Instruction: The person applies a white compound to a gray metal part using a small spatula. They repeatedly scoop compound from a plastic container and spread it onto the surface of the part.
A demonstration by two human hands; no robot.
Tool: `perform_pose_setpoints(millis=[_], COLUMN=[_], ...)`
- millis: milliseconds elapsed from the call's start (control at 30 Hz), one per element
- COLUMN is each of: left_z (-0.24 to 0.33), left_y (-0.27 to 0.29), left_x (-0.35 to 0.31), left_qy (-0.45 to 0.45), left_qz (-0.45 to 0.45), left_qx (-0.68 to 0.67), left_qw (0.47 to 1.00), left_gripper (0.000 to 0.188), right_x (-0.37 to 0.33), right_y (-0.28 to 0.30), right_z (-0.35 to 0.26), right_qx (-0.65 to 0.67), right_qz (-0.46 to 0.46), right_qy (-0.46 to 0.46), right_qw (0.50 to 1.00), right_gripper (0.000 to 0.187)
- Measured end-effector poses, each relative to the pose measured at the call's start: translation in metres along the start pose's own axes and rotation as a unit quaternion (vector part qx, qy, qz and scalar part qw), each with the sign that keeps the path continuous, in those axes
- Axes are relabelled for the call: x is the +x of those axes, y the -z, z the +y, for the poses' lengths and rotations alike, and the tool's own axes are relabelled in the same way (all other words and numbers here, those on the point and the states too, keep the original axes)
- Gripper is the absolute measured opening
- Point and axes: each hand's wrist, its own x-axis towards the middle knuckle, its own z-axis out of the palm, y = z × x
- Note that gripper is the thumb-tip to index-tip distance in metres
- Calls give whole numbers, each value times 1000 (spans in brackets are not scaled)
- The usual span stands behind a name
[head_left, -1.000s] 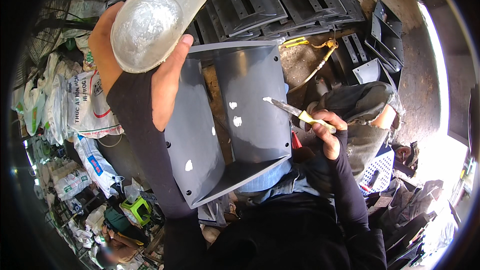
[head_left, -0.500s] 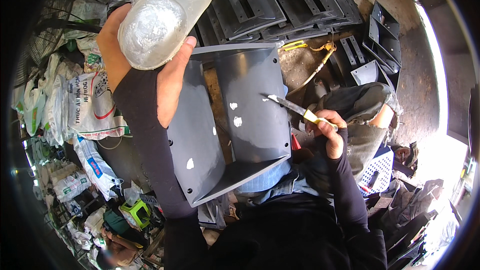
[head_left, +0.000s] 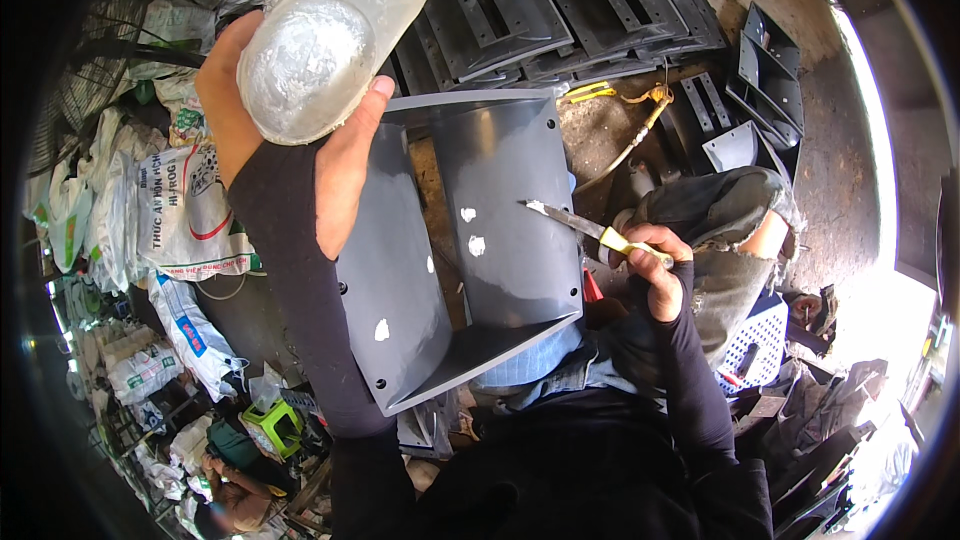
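Head view: left hand point(head_left: 345, 175), upper left, half-curled round a cloudy tub point(head_left: 325, 50); right hand point(head_left: 657, 265), right of centre, tightly grips a knife point(head_left: 575, 222), best held nearly flat, over the central grey panel point(head_left: 500, 160).

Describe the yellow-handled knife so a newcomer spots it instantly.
Find the large dark-grey trough-shaped part mid-view. At its right side, the right hand grips the yellow-handled knife, its blade pointing left over the part. It's the one in hand with white near its tip; the other yellow tool lies beyond the part.
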Motion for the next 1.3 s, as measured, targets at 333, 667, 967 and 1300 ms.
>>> perform_pose_setpoints(millis=[333, 667, 967, 1300], left_z=[0, 1, 5, 7], left_y=[1, 0, 1, 3], left_x=[3, 1, 2, 2], left_qy=[-23, -27, -15, -22], left_qz=[-6, 3, -4, -14], left_qx=[31, 18, 13, 32], left_qw=[999, 999, 1000, 999], left_gripper=[73, 69, 68, 74], right_x=[-2, 2, -3, 0], right_y=[4, 0, -4, -6], right_z=[3, 4, 3, 5], right_qx=[-1, -53, -133, -13], right_qz=[5, 6, 38, 43], right_qy=[-16, -1, -2, -25], right_qw=[1000, 999, 990, 999], right_gripper=[18, 18, 17, 19])
